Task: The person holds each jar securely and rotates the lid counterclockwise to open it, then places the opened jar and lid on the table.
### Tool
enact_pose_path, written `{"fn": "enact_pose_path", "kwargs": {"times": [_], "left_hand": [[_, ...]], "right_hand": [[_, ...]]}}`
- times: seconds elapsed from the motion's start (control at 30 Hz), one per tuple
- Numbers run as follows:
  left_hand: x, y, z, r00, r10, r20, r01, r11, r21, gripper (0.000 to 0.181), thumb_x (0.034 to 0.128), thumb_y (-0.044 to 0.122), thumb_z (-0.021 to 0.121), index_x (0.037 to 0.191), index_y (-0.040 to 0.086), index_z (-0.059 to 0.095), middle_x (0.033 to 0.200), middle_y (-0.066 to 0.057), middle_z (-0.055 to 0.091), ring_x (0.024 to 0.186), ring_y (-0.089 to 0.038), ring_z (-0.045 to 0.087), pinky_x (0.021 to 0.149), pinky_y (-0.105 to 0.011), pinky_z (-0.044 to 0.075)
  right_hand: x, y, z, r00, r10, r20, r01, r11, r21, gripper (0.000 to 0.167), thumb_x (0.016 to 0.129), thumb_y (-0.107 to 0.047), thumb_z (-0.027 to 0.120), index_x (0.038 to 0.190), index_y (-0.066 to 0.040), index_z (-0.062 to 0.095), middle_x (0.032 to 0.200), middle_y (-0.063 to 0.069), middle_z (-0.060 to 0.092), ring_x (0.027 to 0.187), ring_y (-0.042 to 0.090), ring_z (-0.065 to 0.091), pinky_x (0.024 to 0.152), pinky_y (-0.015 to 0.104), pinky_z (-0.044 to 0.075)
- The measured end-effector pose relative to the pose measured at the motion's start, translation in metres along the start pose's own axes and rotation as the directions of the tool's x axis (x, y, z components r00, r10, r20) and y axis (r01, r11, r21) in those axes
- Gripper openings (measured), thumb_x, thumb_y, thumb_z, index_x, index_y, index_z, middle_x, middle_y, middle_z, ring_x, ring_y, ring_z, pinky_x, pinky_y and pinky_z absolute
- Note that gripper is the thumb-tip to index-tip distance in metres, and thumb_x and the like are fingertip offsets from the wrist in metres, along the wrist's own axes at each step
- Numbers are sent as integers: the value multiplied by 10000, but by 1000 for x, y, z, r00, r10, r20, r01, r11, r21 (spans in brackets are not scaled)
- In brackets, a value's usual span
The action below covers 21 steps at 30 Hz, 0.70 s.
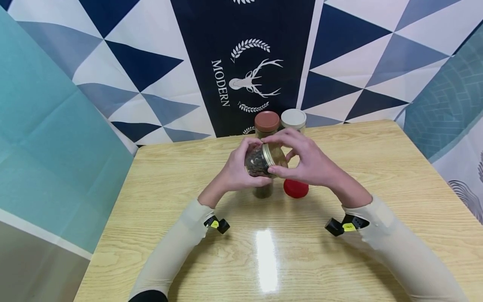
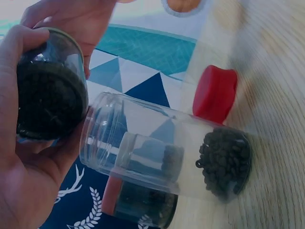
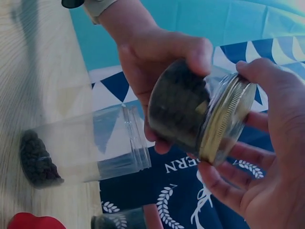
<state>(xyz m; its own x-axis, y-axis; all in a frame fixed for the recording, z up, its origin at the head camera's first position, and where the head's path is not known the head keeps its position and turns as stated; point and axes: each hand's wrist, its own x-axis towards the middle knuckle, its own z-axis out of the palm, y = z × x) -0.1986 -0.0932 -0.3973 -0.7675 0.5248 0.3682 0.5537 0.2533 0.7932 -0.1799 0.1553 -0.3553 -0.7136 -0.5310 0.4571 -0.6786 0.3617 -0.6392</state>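
Above the table, my left hand [image 1: 241, 165] grips the body of a glass jar [image 1: 256, 161] filled with dark bean-like pieces. The jar is tilted, its gold screw lid [image 1: 278, 154] facing right. Fingers and thumb of my right hand [image 1: 307, 157] hold the rim of that lid, which sits on the jar. Just below stands a taller clear jar [image 2: 186, 126] without a lid, a layer of similar dark pieces [image 2: 225, 160] at its bottom. A red lid [image 1: 296, 188] lies on the table next to this clear jar.
At the table's back edge stand a jar with a reddish-brown lid [image 1: 267, 121] and a jar with a white lid [image 1: 293, 118]. A patterned cloth [image 1: 151, 63] hangs behind the wooden table [image 1: 173, 243]. Light reflects off the tabletop in front.
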Motion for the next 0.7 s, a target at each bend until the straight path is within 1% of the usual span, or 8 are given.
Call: {"fn": "enact_pose_path", "kwargs": {"times": [0.03, 0.13, 0.2, 0.23, 0.37, 0.5, 0.6, 0.7], "left_hand": [[0, -1, -1, 1000, -8, 16, 9, 999, -32, 951, 777, 286, 947, 1529, -6, 444, 1504, -234, 646, 1362, -365, 656, 1206, -394, 559], [1, -2, -4, 998, -21, 56, 27, 994, -109, 1112, 788, 625, 921, 1549, -27, 438, 1512, -259, 631, 1374, -385, 642, 1203, -365, 547], [1, -3, -4, 997, -23, 67, 32, 991, -130, 1205, 761, 769, 874, 1546, -38, 444, 1505, -269, 632, 1361, -386, 645, 1182, -326, 543], [1, -3, -5, 997, -24, 70, 34, 990, -136, 1227, 751, 798, 861, 1544, -40, 446, 1500, -271, 631, 1356, -384, 644, 1172, -314, 542], [0, -3, -5, 997, -23, 73, 32, 991, -129, 1191, 756, 749, 862, 1549, -39, 449, 1507, -270, 630, 1365, -388, 642, 1189, -344, 542], [0, -3, -5, 997, -20, 74, 28, 994, -101, 1182, 759, 739, 868, 1544, -36, 442, 1506, -270, 626, 1374, -402, 643, 1212, -405, 541], [-1, -1, -4, 998, -24, 61, 29, 996, -87, 1032, 777, 487, 908, 1537, -32, 441, 1494, -265, 632, 1366, -396, 651, 1215, -407, 543], [-2, 2, -2, 999, -25, 22, 26, 997, -69, 943, 776, 246, 929, 1539, -16, 441, 1495, -248, 642, 1358, -375, 655, 1218, -411, 549]], "right_hand": [[0, 0, 0, 1000, -29, -3, 29, 1000, -2, 640, 877, -94, 919, 1483, -137, 720, 1408, 112, 679, 1200, 204, 628, 790, 272, 641], [-1, 1, 2, 995, -97, -12, 96, 995, -14, 670, 842, -87, 929, 1480, -131, 728, 1444, 116, 675, 1233, 190, 622, 817, 278, 601], [-2, 2, 2, 992, -124, -14, 124, 992, -22, 675, 830, -83, 932, 1473, -124, 731, 1459, 127, 667, 1264, 164, 615, 827, 279, 585], [-2, 3, 2, 991, -134, -14, 134, 991, -23, 680, 824, -81, 936, 1471, -121, 731, 1462, 132, 664, 1280, 149, 610, 832, 270, 580], [-1, 4, 2, 987, -159, -11, 158, 987, -22, 714, 802, -69, 947, 1479, -118, 723, 1471, 135, 658, 1301, 90, 584, 835, 272, 577], [-1, 3, 0, 993, -119, -4, 119, 993, 4, 761, 829, -84, 928, 1544, -131, 671, 1494, 121, 642, 1314, 162, 609, 851, 279, 614], [-1, 1, -2, 999, -32, -6, 32, 999, 33, 762, 892, -118, 878, 1604, -155, 609, 1502, 125, 625, 1328, 264, 648, 857, 263, 653], [-1, -3, -3, 997, 71, -28, -70, 997, 44, 743, 951, -167, 836, 1642, -199, 567, 1483, 134, 634, 1312, 342, 690, 821, 245, 665]]}}
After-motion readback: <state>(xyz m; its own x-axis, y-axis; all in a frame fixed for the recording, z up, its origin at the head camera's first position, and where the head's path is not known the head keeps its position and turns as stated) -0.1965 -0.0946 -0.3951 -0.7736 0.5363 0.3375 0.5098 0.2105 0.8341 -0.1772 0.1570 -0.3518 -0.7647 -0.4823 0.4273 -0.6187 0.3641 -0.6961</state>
